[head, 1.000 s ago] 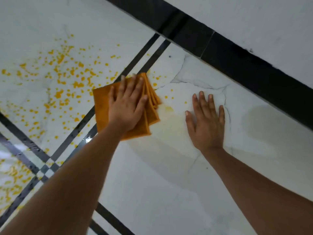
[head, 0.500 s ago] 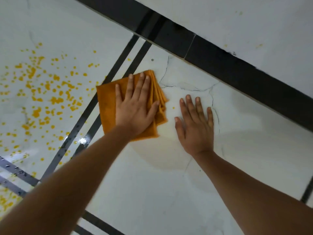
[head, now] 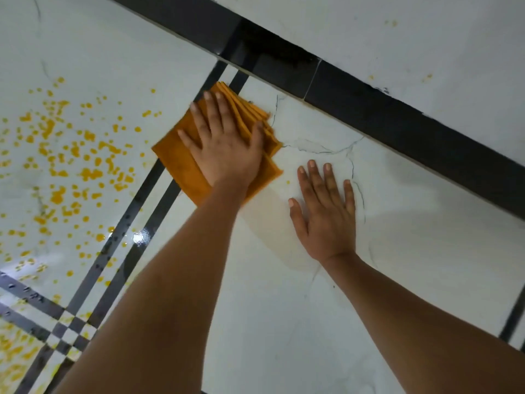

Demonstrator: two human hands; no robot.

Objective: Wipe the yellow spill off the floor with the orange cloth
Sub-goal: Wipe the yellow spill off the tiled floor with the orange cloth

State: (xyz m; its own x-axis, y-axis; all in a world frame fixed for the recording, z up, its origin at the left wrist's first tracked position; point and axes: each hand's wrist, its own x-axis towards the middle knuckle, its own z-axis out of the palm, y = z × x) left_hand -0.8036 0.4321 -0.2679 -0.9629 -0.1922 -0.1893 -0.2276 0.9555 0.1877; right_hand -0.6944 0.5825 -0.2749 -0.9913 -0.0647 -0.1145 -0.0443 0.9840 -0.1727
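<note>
White marble-look floor tiles (head: 284,322) are crossed by two black inlay stripes (head: 134,206) below a black skirting band (head: 397,129). One folded orange cloth (head: 176,163) is pressed onto the stripes by the left hand (head: 227,155), fingers straight and spread. The right hand (head: 326,217) is laid flat on bare tile just beside it. Yellow spill droplets (head: 71,172) are scattered left of the cloth.

White glossy floor (head: 284,322) is filling most of the view. Paired black stripes (head: 129,211) are running from far centre to near left, meeting another pair in a small checker patch (head: 68,334). Hairline cracks (head: 321,150) are branching across the far tile. A black skirting band (head: 369,109) is edging the white wall (head: 397,38) at far right. A glare spot (head: 139,238) is shining by the stripes.
</note>
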